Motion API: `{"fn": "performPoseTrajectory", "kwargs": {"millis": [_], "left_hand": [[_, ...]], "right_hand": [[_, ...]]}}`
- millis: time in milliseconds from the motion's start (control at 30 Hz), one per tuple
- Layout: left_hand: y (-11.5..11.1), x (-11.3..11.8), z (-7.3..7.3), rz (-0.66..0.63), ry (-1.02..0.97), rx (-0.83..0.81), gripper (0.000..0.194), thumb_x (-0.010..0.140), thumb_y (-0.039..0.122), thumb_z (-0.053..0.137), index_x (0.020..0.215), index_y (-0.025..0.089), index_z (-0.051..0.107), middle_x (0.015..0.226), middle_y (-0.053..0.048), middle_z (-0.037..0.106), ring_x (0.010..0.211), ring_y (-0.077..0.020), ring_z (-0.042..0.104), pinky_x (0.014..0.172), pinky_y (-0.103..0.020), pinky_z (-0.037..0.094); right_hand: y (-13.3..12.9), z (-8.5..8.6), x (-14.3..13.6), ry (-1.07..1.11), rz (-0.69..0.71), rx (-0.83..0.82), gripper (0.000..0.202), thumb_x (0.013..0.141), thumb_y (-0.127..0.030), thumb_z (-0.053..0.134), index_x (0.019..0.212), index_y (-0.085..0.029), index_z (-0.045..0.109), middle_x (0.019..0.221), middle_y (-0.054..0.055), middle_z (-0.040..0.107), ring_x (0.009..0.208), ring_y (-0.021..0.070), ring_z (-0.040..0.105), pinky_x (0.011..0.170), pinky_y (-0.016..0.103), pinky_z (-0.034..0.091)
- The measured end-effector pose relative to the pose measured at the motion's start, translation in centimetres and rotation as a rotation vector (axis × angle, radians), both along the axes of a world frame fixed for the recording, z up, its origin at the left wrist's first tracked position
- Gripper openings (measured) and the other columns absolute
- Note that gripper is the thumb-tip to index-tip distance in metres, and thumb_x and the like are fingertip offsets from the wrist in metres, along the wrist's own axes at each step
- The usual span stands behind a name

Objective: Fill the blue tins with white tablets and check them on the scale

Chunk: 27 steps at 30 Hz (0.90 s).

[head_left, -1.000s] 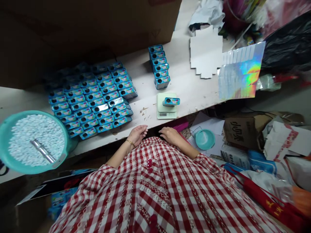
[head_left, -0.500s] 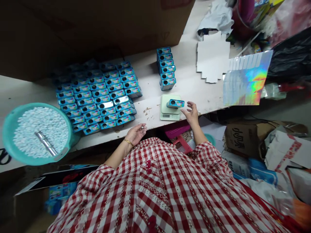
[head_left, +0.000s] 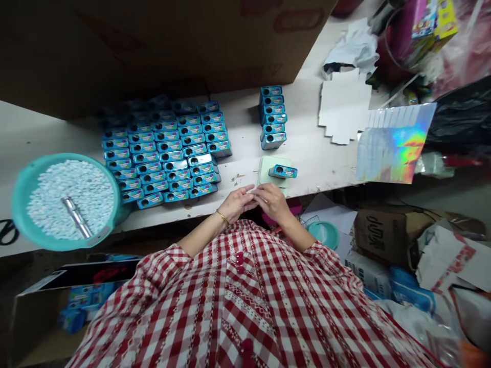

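Note:
My left hand (head_left: 237, 203), with a gold bracelet at the wrist, and my right hand (head_left: 271, 200) meet at the table's front edge. Their fingers are closed together on something too small to make out. Just beyond them, a blue tin (head_left: 283, 171) stands on a pale green scale (head_left: 265, 171), whose front part the right hand hides. Behind the scale is a short row of blue tins (head_left: 273, 139). Several columns of similar tins (head_left: 176, 166) stand to the left. A teal basin (head_left: 23, 225) holds pale blue pellets (head_left: 49, 191) and a metal tube (head_left: 76, 217).
A large cardboard box (head_left: 153, 46) overhangs the back left. Flattened white card (head_left: 343, 107) and a shiny holographic sheet (head_left: 387, 153) lie on the right. Below the table's edge are a small teal bowl (head_left: 324, 235) and a brown carton (head_left: 378, 232).
My right hand has moved left from beside the scale to meet my left hand, which has risen slightly to the right. The whole view has shifted a little.

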<state>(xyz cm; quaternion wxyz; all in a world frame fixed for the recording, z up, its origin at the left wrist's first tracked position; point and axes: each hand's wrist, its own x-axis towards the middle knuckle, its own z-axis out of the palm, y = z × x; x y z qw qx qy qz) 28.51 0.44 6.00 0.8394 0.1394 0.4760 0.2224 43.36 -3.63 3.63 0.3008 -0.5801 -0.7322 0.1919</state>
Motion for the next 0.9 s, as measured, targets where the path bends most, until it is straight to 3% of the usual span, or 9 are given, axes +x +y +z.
{"fn": "performPoseTrajectory", "kwargs": {"millis": [100,167,300,400,467,567,633,800,900], "left_hand": [[1.0,-1.7,0.2,0.075,0.125,0.116,0.042,0.069,0.022,0.072,0.109,0.018,0.059,0.106,-0.009,0.066,0.084,-0.0145,0.065,0.081,-0.032,0.048],[2.1,-4.4,0.0,0.195,0.253,0.237,0.038,0.069,0.025,0.071,0.105,0.017,0.060,0.104,-0.008,0.067,0.082,-0.0127,0.064,0.078,-0.029,0.048],[3.4,-12.8,-1.6,0.511,0.540,0.371,0.029,0.068,0.023,0.068,0.095,0.015,0.061,0.089,-0.005,0.067,0.075,-0.0105,0.062,0.071,-0.023,0.048],[2.9,-19.2,-2.7,0.766,0.839,0.462,0.025,0.068,0.020,0.066,0.092,0.015,0.061,0.089,-0.004,0.066,0.081,-0.0116,0.061,0.075,-0.022,0.047],[2.4,-22.8,-3.2,0.853,0.960,0.478,0.021,0.070,0.016,0.062,0.092,0.016,0.061,0.094,-0.005,0.065,0.094,-0.0136,0.060,0.084,-0.023,0.045],[3.2,-27.2,-3.9,0.804,1.099,0.483,0.025,0.070,0.014,0.061,0.095,0.017,0.061,0.106,-0.008,0.063,0.111,-0.0177,0.054,0.099,-0.029,0.038],[4.1,-29.3,-4.3,0.682,1.196,0.492,0.028,0.070,0.016,0.061,0.098,0.016,0.061,0.115,-0.012,0.060,0.121,-0.0212,0.048,0.104,-0.031,0.032],[5.6,-34.3,-5.4,0.258,1.340,0.378,0.045,0.068,0.022,0.063,0.111,0.010,0.054,0.131,-0.021,0.049,0.132,-0.0327,0.034,0.110,-0.046,0.020],[7.1,-37.3,-7.1,-0.020,1.470,0.325,0.054,0.068,0.036,0.064,0.114,0.013,0.048,0.134,-0.019,0.045,0.134,-0.0394,0.026,0.102,-0.061,0.025]], "right_hand": [[1.5,-0.5,3.6,-0.022,-0.179,0.052,0.020,0.089,-0.029,0.050,0.095,-0.020,0.067,0.092,0.008,0.063,0.091,0.0203,0.055,0.083,0.036,0.044],[2.8,-1.3,6.0,-0.085,-0.280,0.041,0.019,0.088,-0.029,0.051,0.093,-0.020,0.067,0.091,0.008,0.063,0.091,0.0210,0.055,0.084,0.037,0.044],[4.3,-2.5,8.7,-0.210,-0.297,0.024,0.020,0.084,-0.033,0.056,0.092,-0.020,0.069,0.091,0.008,0.064,0.087,0.0224,0.055,0.082,0.039,0.046],[4.1,-2.2,8.4,-0.150,-0.298,0.097,0.024,0.085,-0.037,0.053,0.090,-0.020,0.070,0.087,0.008,0.065,0.085,0.0223,0.058,0.080,0.039,0.048],[3.9,-1.8,7.6,-0.103,-0.289,0.141,0.024,0.085,-0.038,0.053,0.088,-0.020,0.070,0.083,0.008,0.066,0.083,0.0228,0.060,0.079,0.040,0.050],[3.6,-1.7,5.9,-0.072,-0.228,0.141,0.020,0.084,-0.035,0.055,0.088,-0.022,0.070,0.085,0.008,0.068,0.084,0.0237,0.062,0.081,0.042,0.050],[2.4,-1.6,4.1,-0.059,-0.209,0.122,0.019,0.084,-0.035,0.056,0.088,-0.022,0.069,0.084,0.008,0.068,0.084,0.0238,0.063,0.081,0.042,0.050],[-2.2,-1.5,-2.3,-0.034,-0.220,-0.027,0.022,0.086,-0.032,0.050,0.086,-0.023,0.069,0.085,0.007,0.069,0.084,0.0222,0.063,0.080,0.041,0.051],[-4.5,-2.0,-4.5,-0.055,-0.249,-0.149,0.022,0.088,-0.029,0.048,0.088,-0.022,0.069,0.088,0.006,0.070,0.086,0.0204,0.063,0.081,0.039,0.051]]}}
